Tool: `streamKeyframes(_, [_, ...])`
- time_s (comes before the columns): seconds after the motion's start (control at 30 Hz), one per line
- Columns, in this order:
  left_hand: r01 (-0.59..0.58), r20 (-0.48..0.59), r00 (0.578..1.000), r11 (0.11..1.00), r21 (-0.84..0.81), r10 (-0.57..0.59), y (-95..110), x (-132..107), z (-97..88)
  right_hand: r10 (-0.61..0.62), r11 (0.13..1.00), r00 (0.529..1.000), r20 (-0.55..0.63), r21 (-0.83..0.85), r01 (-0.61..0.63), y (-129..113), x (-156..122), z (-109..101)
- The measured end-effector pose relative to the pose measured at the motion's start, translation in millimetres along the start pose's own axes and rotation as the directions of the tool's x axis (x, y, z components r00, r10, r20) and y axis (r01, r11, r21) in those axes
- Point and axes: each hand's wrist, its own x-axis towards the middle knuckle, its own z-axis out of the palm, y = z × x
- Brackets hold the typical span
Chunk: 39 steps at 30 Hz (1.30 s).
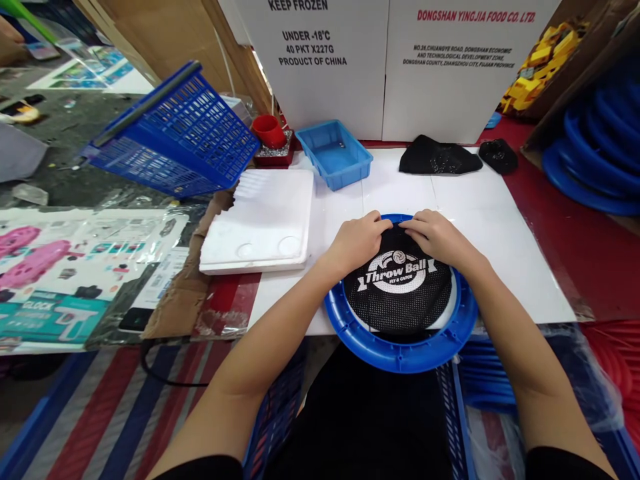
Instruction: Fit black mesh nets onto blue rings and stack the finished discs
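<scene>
Far left: printed card sheets [75, 267] in plastic lie flat, off the work spot. A blue basket [175, 133] sits tipped up behind them, its open side facing the person, probably for easy reach. A white foam tray [265, 223] lies flat beside the work area. A red cup [269, 131] and a small blue tray [334, 153] are at the back against the white cartons [320, 67].

The left hand [356, 241] has its fingers curled tight, tips pinching the far edge of the black net [400, 293]. The net, printed "Throw Ball", is spread inside the blue ring [400, 353]. The ring lies flat on the white board [500, 220] at the near edge, so both hands can press down on it. The right hand [436, 239] mirrors the left, fingers bent closed on the same net edge at the ring's far rim, thumbs nearly meeting. That looks like holding the net taut against the rim.

More black net pieces [440, 157] lie at the back. Stacked blue rings [595, 153] sit far right, within reach.
</scene>
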Motion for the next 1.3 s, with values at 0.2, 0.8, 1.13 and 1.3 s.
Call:
streamKeyframes(0.2, [-0.028,-0.037,0.999,0.999,-0.022,0.028,-4.0,1.6,4.1,-0.012,1.000,1.000,-0.012,-0.009,0.012,0.7,-0.1,2.0])
streamKeyframes(0.8, [-0.071,-0.134,0.988,0.996,0.047,0.077,-15.1,7.3,20.8,0.100,0.968,0.995,-0.001,-0.230,-0.098,-14.7,-1.5,-3.0])
streamKeyframes(1.13, [-0.079,-0.049,0.995,0.984,0.157,0.087,-9.4,5.7,12.4,0.081,0.955,0.996,0.038,-0.290,-0.067,-14.4,-2.4,-3.2])
streamKeyframes(1.3, [-0.074,-0.009,0.997,0.981,0.178,0.076,-7.0,6.1,7.7,0.087,0.951,0.995,0.053,-0.302,-0.067,-16.6,-0.9,-2.1])
